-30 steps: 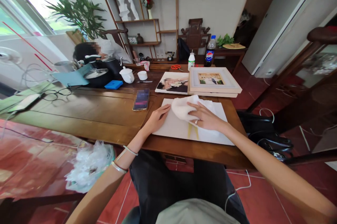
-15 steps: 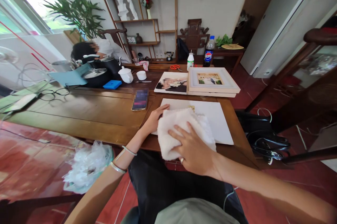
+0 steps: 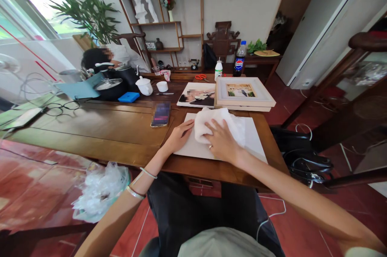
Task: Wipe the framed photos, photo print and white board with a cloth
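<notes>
A white board [image 3: 255, 142] lies flat near the front edge of the wooden table. My left hand [image 3: 179, 135] rests on its left edge, fingers stretched out and holding nothing. Folded and fluffy, a white towel [image 3: 210, 118] covers the upper middle of the board. My right hand [image 3: 223, 140] holds the towel from above with fingers spread, pressing it onto the board. The thumb and what lies beneath the towel are hidden.
Behind the board are a photo panel [image 3: 196, 95] and stacked picture frames [image 3: 263, 96]. A phone [image 3: 161, 114] lies to the left. Farther back stand a white bottle [image 3: 218, 71], a cola bottle [image 3: 240, 61], orange-handled pliers [image 3: 201, 77] and a white teapot [image 3: 144, 86]. A person sits at the far left.
My right hand has pushed the towel away from me, from the board's near edge to its far edge. My left hand has stayed at the left edge.
</notes>
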Available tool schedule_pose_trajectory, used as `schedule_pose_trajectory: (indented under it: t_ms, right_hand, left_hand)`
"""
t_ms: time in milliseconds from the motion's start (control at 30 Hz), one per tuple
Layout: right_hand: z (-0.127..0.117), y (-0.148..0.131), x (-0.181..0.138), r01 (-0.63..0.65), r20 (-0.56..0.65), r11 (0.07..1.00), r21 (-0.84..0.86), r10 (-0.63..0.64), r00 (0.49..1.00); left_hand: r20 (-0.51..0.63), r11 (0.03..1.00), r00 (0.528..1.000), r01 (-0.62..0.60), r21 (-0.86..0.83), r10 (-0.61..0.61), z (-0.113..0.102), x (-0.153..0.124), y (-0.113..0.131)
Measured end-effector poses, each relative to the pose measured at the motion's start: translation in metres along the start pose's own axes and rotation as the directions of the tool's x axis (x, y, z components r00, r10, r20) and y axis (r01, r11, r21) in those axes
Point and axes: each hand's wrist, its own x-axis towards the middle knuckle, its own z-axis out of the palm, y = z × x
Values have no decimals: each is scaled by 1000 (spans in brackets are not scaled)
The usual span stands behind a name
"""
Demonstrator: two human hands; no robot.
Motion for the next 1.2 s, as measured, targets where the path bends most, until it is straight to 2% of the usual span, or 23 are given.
schedule_pose_trajectory:
  t_ms: [100,200,300,433,600,667,767,933,1067,1200]
  right_hand:
    - [-1,-37,-17,23,-14,999,-48,-23,1000]
    - [-7,-71,-41,117,21,992,-49,-117,993]
    - [-14,-83,-54,211,33,978,-6,-210,977]
    - [-18,-59,-36,158,-10,985,76,-158,987]
    - [-16,-2,17,-24,3,993,114,24,1000]
    - [-16,14,39,-50,3,987,152,50,999]
    - [-14,21,70,-31,6,980,195,31,1000]
    - [-2,8,109,-1,51,967,255,-13,999]
    - [-2,8,108,-4,65,960,280,-15,998]
    - [-14,33,73,-12,80,954,300,-12,997]
  left_hand:
    - [14,1000,1000,-15,-11,15,-1,0,0]
    - [20,999,1000,-19,-32,20,-1,0,-1]
    - [16,999,1000,-3,-47,3,-1,0,-3]
    - [10,999,1000,-10,-39,10,0,0,-3]
    - [0,1000,1000,-16,10,16,1,0,-1]
    - [-10,1000,1000,-3,27,3,1,0,-1]
    - [-2,999,1000,1,33,-1,1,0,-2]
    - [-12,1000,1000,2,18,-1,-1,-1,-2]
    - [0,1000,1000,-10,8,10,-2,-1,-1]
    - [9,1000,1000,18,23,-18,-2,-1,0]
